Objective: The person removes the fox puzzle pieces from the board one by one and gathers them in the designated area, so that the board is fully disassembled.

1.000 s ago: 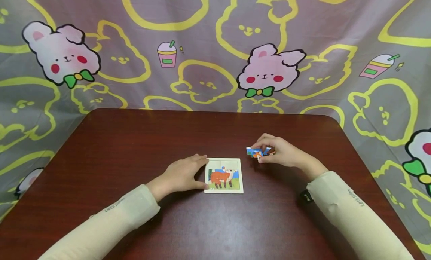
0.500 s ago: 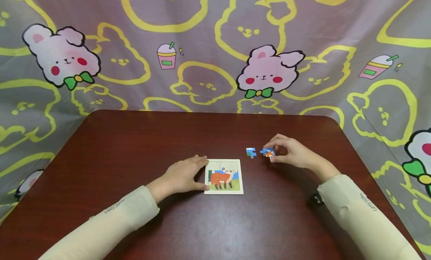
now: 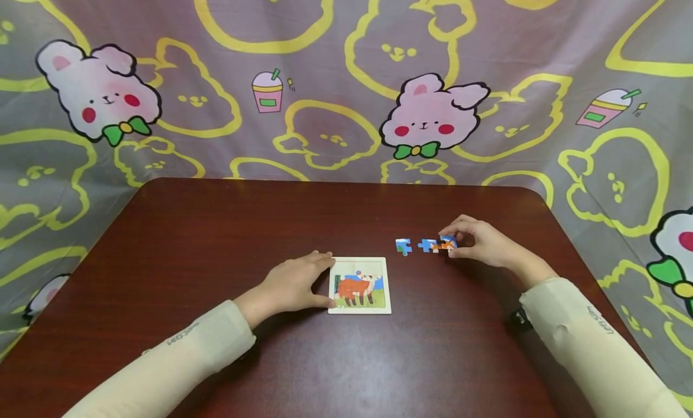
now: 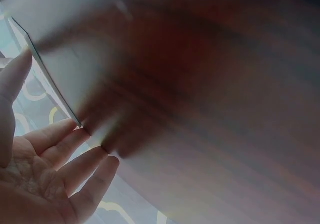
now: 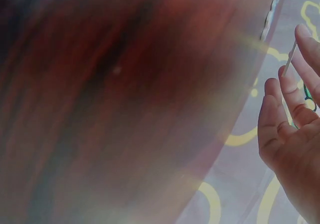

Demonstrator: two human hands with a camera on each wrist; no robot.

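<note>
My left hand (image 3: 292,284) rests at the left side of a square puzzle board (image 3: 360,310), its thumb and fingertips spread along that edge. The board has a pale rim; a red-brown animal picture fills its lower part, and pale backing shows above. In the left wrist view the fingers look fairly straight. Behind and right of the board, my right hand (image 3: 483,242) pinches a blue and orange puzzle piece (image 3: 448,242) between thumb and fingertips; the right wrist view shows this piece (image 5: 290,59) edge-on. Just left of it lies another puzzle piece (image 3: 427,246), then a blue and green one (image 3: 402,246).
A dark red-brown table (image 3: 243,219) with rounded far corners carries everything. Patterned cloth (image 3: 325,69) hangs behind the table and along both sides. A dark band (image 3: 521,317) shows under the right sleeve.
My right hand has moved rightward, leaving two puzzle pieces in a row on the table and pinching a third at the row's right end. My left hand stays at the board.
</note>
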